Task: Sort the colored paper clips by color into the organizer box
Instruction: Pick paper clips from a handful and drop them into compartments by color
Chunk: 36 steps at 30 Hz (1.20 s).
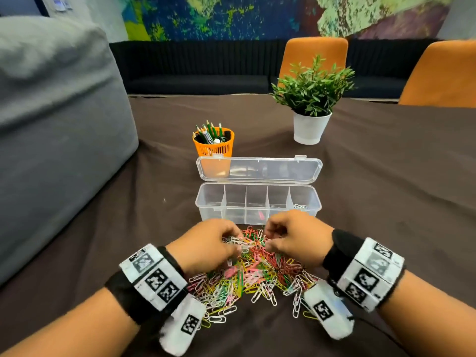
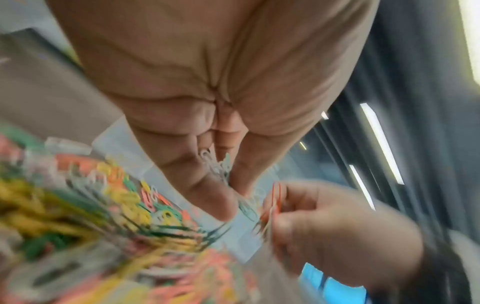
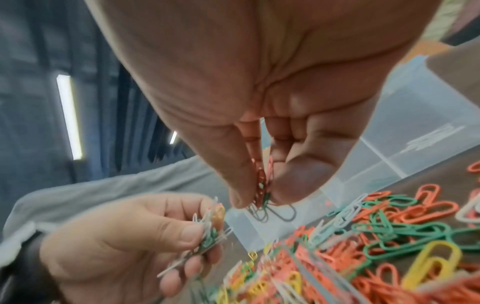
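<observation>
A heap of coloured paper clips (image 1: 253, 274) lies on the dark cloth just in front of a clear organizer box (image 1: 257, 202) with its lid up. White clips (image 1: 300, 206) lie in the box's rightmost compartment and something pink shows in the middle one. My left hand (image 1: 208, 244) pinches a small bunch of mostly white and green clips (image 3: 207, 232) above the heap. My right hand (image 1: 296, 235) pinches a few red and green clips (image 3: 262, 189) between thumb and fingers, close to the left hand.
An orange pencil cup (image 1: 213, 143) stands behind the box's left end. A potted plant (image 1: 311, 106) in a white pot is at the back right. A grey cushion (image 1: 56, 130) fills the left side. Two orange chairs (image 1: 313, 56) stand beyond the table.
</observation>
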{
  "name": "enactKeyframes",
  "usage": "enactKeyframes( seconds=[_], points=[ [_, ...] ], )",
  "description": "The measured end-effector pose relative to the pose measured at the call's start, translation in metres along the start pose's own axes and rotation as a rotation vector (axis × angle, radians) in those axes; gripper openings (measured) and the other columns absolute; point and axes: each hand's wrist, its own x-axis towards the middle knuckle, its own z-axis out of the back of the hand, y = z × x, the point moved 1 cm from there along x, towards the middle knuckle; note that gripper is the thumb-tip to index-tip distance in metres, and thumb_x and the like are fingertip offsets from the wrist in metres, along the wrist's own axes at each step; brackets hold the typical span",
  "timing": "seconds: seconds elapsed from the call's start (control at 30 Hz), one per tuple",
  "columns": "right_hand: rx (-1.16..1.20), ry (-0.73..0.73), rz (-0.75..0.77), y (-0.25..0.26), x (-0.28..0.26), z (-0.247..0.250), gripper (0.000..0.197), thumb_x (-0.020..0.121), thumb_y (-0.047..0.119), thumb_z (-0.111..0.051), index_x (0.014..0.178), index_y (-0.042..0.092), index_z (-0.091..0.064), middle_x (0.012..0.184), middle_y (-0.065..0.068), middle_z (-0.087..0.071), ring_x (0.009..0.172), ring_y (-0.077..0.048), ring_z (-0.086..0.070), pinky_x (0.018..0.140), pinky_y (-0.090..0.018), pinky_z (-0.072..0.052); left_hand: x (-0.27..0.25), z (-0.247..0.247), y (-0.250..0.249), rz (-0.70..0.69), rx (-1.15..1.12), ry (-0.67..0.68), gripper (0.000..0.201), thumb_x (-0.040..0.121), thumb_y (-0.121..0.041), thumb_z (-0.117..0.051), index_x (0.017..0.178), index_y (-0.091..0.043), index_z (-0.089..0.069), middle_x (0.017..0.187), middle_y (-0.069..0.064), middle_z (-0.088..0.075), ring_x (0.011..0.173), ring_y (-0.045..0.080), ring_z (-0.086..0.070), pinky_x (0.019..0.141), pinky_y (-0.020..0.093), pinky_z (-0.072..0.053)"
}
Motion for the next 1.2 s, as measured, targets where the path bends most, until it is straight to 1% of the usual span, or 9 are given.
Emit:
enactKeyframes(
  seconds=[0.1,0.27,0.43,0.57,0.63,0.73,0.83,0.97,1.2],
  points=[
    [0.201,-0.029,0.010,0.005,0.004,0.009,0.015,0.081,0.016,-0.078,0.081,0.013,-0.063,0.065,0.004,-0.059,0.053,-0.007,-0.053,0.060,-0.026,-0.050,-0.005,0.007,0.008,0.158,-0.975,0.025,0.010,0.094,0.005,-0.057,0.101,-0.002,-0.060,0.077,0.013,-0.062,0.062,0.017,-0.061,0.055,0.025,-0.056],
    [0.401,-0.076,0.002,0.004,-0.010,0.023,0.013,0.082,0.008,-0.076,0.083,0.006,-0.063,0.071,-0.020,-0.066,0.056,-0.018,-0.060,0.060,-0.034,-0.053,-0.008,-0.011,0.003,0.282,-1.673,0.156,0.012,0.076,-0.012,-0.041,0.080,-0.012,-0.052,0.072,0.010,-0.049,0.054,0.016,-0.040,0.044,0.023,-0.034],
    [0.444,-0.048,0.029,0.026,-0.012,0.027,0.013,0.081,0.007,-0.076,0.084,0.004,-0.064,0.066,-0.008,-0.064,0.056,-0.017,-0.059,0.057,-0.028,-0.051,-0.001,-0.026,0.006,0.281,-1.836,0.271,0.027,0.086,-0.026,-0.052,0.063,-0.020,-0.039,0.058,-0.004,-0.029,0.045,0.010,-0.025,0.044,0.019,-0.017],
    [0.415,-0.039,0.093,0.053,-0.007,0.028,0.011,0.082,0.008,-0.076,0.083,0.006,-0.065,0.068,-0.011,-0.065,0.057,-0.014,-0.059,0.055,-0.024,-0.050,-0.002,-0.032,0.004,0.279,-1.984,0.267,0.006,0.085,-0.010,-0.058,0.083,-0.010,-0.064,0.061,-0.003,-0.040,0.046,0.009,-0.039,0.040,0.019,-0.035],
    [0.392,-0.051,0.139,0.068,-0.002,0.027,0.010,0.082,0.009,-0.076,0.084,0.010,-0.066,0.069,-0.006,-0.068,0.058,-0.012,-0.062,0.058,-0.025,-0.052,-0.002,-0.035,0.003,0.263,-2.034,0.215,0.016,0.087,-0.006,-0.055,0.099,-0.003,-0.065,0.076,0.005,-0.057,0.059,0.016,-0.057,0.055,0.027,-0.055],
    [0.210,-0.045,0.184,0.083,0.008,0.017,0.009,0.081,0.018,-0.077,0.086,0.020,-0.069,0.076,0.006,-0.073,0.067,-0.007,-0.068,0.069,-0.030,-0.056,-0.003,-0.035,0.002,0.158,-2.133,0.175,0.022,0.093,-0.009,-0.052,0.114,-0.002,-0.056,0.107,0.015,-0.060,0.088,0.028,-0.065,0.090,0.043,-0.056],
    [-0.019,-0.036,0.172,0.085,0.013,0.010,0.018,0.078,0.032,-0.078,0.094,0.030,-0.071,0.083,0.017,-0.072,0.077,0.007,-0.066,0.077,-0.022,-0.055,-0.005,-0.033,0.004,0.147,-2.185,0.150,0.029,0.101,-0.021,-0.045,0.112,0.003,-0.058,0.096,0.018,-0.064,0.076,0.027,-0.066,0.087,0.045,-0.056],
    [0.024,-0.138,0.155,0.080,0.010,0.023,0.017,0.081,0.015,-0.076,0.091,0.027,-0.071,0.083,0.018,-0.072,0.077,0.010,-0.065,0.070,-0.005,-0.046,-0.006,-0.028,0.010,0.145,-2.195,0.127,0.044,0.100,-0.025,-0.044,0.122,0.011,-0.059,0.115,0.027,-0.065,0.096,0.041,-0.067,0.096,0.054,-0.051],
    [-0.078,-0.161,0.154,0.069,0.000,0.014,0.012,0.080,0.024,-0.075,0.088,0.032,-0.071,0.079,0.021,-0.068,0.078,0.001,-0.062,0.070,-0.013,-0.047,-0.008,-0.031,0.008,0.094,-2.176,0.225,0.053,0.102,-0.026,-0.035,0.132,0.015,-0.050,0.121,0.029,-0.061,0.100,0.038,-0.062,0.116,0.049,-0.033]
  ],
)
